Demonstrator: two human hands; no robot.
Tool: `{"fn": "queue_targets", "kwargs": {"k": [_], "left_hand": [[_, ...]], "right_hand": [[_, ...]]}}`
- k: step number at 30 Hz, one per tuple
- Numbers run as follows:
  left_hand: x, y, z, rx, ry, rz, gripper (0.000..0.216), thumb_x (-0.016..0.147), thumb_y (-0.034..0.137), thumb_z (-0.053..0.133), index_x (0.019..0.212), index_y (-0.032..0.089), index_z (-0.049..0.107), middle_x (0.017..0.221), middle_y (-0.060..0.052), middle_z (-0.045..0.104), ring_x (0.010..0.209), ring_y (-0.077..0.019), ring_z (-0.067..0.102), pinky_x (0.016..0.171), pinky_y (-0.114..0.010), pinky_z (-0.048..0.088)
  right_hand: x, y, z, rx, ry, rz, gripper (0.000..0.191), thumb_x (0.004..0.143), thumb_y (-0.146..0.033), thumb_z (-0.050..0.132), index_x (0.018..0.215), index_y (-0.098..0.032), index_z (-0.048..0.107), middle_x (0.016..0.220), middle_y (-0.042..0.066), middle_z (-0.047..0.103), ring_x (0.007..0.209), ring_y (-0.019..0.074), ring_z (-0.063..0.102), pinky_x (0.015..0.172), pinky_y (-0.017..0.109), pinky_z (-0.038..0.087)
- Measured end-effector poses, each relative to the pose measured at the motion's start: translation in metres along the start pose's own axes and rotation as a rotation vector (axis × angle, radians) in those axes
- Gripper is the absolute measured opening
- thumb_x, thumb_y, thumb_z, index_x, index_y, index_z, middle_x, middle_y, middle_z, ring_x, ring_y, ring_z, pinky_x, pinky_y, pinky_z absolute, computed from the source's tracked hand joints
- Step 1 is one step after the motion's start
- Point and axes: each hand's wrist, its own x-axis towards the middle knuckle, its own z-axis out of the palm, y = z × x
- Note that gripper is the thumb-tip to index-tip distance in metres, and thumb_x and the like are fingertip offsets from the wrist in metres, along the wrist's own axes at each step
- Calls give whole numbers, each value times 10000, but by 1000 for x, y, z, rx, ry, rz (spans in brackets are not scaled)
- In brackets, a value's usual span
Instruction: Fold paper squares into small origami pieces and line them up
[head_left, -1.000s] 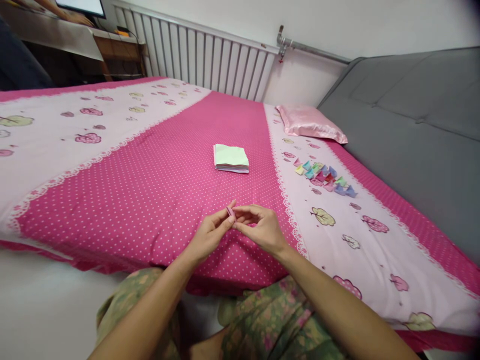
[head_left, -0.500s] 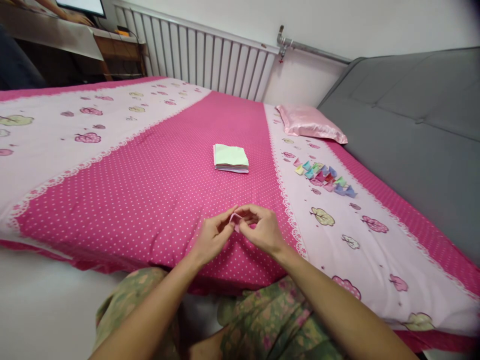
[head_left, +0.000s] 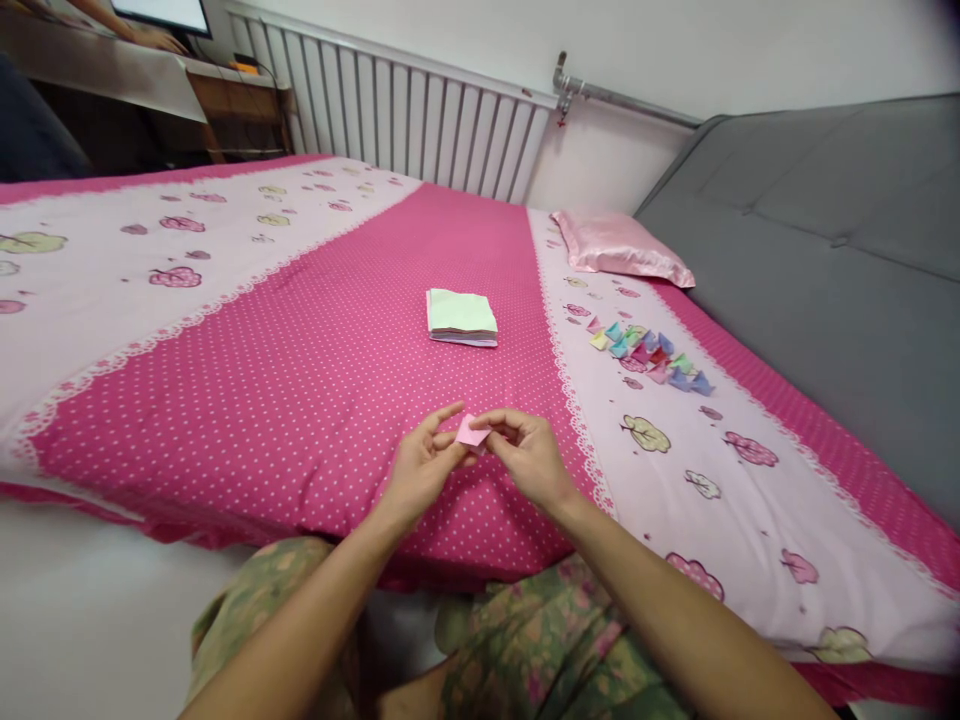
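Observation:
A small folded piece of pink paper is held between my two hands above the near edge of the bed. My left hand pinches its left side between thumb and fingers, with the index finger raised off it. My right hand grips the right side, fingertips on the paper. Beyond the hands lies a stack of square paper sheets, pale green on top. To the right, several small folded paper pieces in many colours sit grouped on the bedspread.
The bed has a pink dotted spread with pale printed bands. A pink satin pillow rests by the grey headboard. A white radiator lines the wall. At the far left, another person's hand is at a desk with a monitor.
The pink paper has turned so a flat pointed face now shows, where a thin folded edge showed before. My left index finger has lifted away from it.

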Motion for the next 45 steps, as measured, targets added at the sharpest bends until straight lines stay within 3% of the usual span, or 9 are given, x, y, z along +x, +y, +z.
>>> {"fn": "queue_targets", "kwargs": {"k": [4, 12, 17, 22, 27, 31, 34, 38, 45], "left_hand": [[1, -2, -2, -29, -68, -110, 316, 715, 311, 637, 977, 134, 638, 936, -105, 683, 757, -162, 646, 694, -263, 491], [2, 1, -5, 21, -87, -106, 223, 708, 236, 612, 905, 164, 687, 906, -74, 694, 791, -162, 637, 754, -273, 472], [1, 2, -7, -49, -96, -91, 239, 711, 226, 564, 898, 139, 684, 895, -85, 696, 774, -179, 643, 763, -307, 478], [2, 0, -6, 68, -63, -1, 341, 667, 269, 680, 983, 142, 664, 889, -63, 700, 808, -166, 630, 790, -288, 458], [4, -1, -9, 157, -21, 28, 346, 669, 303, 681, 975, 141, 669, 868, -58, 704, 787, -174, 628, 750, -295, 464], [5, 0, -11, 310, 19, 78, 259, 672, 318, 671, 854, 136, 700, 768, -46, 704, 667, -154, 611, 644, -262, 457], [4, -2, -12, 347, -46, 117, 242, 700, 333, 638, 847, 151, 701, 731, -35, 692, 658, -155, 599, 625, -258, 448], [4, -4, -12, 374, -109, 166, 218, 731, 337, 601, 792, 143, 678, 715, -30, 659, 669, -143, 576, 618, -244, 442], [3, -2, -12, 432, -74, 82, 251, 708, 370, 617, 655, 125, 620, 575, -1, 582, 513, -94, 492, 492, -206, 381]], "right_hand": [[0, 1, -1, 5, -4, 4, 161, 721, -129, 533, 803, -173, 664, 800, 36, 674, 727, 149, 626, 682, 271, 506], [0, -1, -1, -78, -16, -20, 157, 723, -127, 508, 778, -187, 642, 816, 30, 649, 757, 149, 609, 699, 278, 502], [0, 1, -2, -94, 12, -86, 185, 722, -105, 484, 761, -190, 644, 854, 32, 621, 797, 146, 597, 720, 273, 485], [-1, -2, -1, -124, 9, -163, 209, 713, -75, 483, 726, -197, 654, 912, 40, 597, 912, 153, 572, 817, 290, 454], [-3, -4, 0, -91, -35, -94, 193, 687, -62, 467, 720, -185, 612, 962, 45, 589, 932, 157, 567, 797, 293, 472], [-3, -6, -1, -45, 6, -52, 191, 672, -100, 527, 835, -187, 573, 935, 39, 610, 849, 151, 582, 749, 291, 479], [-3, -9, -2, -107, -3, -28, 258, 696, -202, 597, 953, -185, 602, 883, 49, 633, 760, 150, 581, 678, 282, 482], [-3, -12, -2, -215, -16, -42, 168, 729, -320, 617, 783, -181, 693, 759, 57, 664, 699, 165, 589, 657, 297, 476], [-1, -4, -2, -6, 13, 70, 158, 696, -312, 650, 719, -157, 667, 649, 30, 647, 585, 130, 571, 563, 246, 456]]}}
